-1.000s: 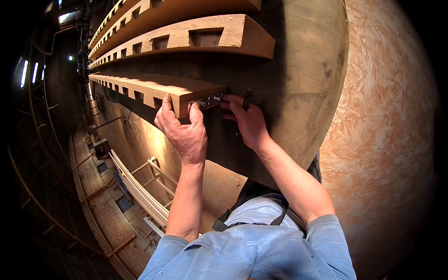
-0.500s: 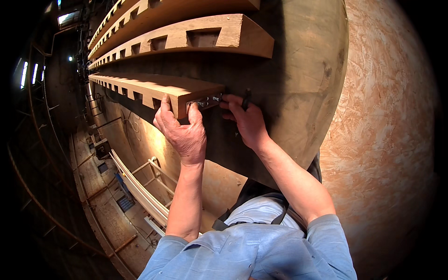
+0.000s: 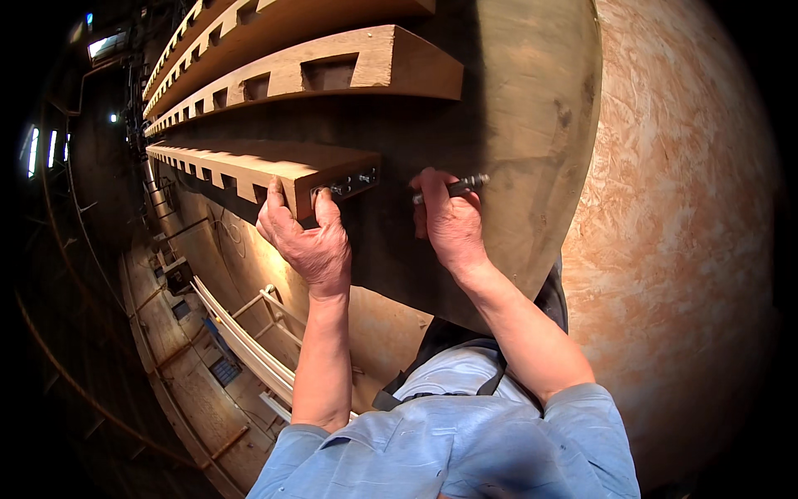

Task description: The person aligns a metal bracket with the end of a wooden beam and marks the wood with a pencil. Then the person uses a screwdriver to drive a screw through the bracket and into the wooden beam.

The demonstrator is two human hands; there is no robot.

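Note:
The near notched wooden beam (image 3: pixel 316 160) lies with its cut end facing right. A small metal plate (image 3: pixel 342 184) with several protruding screws sits on that end. My left hand (image 3: pixel 312 254) grips the beam's near corner, its thumb pressed at the plate and its fingers on the notched front face. To the right, apart from the beam, my right hand (image 3: pixel 451 224) is closed round a short dark rod-shaped tool (image 3: pixel 460 188) with shiny metal ends. The tool's exact kind is not clear, as the fingers cover part of it.
Behind lies another notched beam (image 3: pixel 424 71), with more running parallel beyond it. All rest on a dark brown surface (image 3: pixel 532 125) with a curved right edge. A mottled tan board or floor (image 3: pixel 665 208) is at the right. Pale long strips and a rail (image 3: pixel 241 328) stand low on the left.
My right hand has drawn back to the right from the plate, and the tool in it has swung to lie nearly level. My left hand keeps its hold on the beam's corner.

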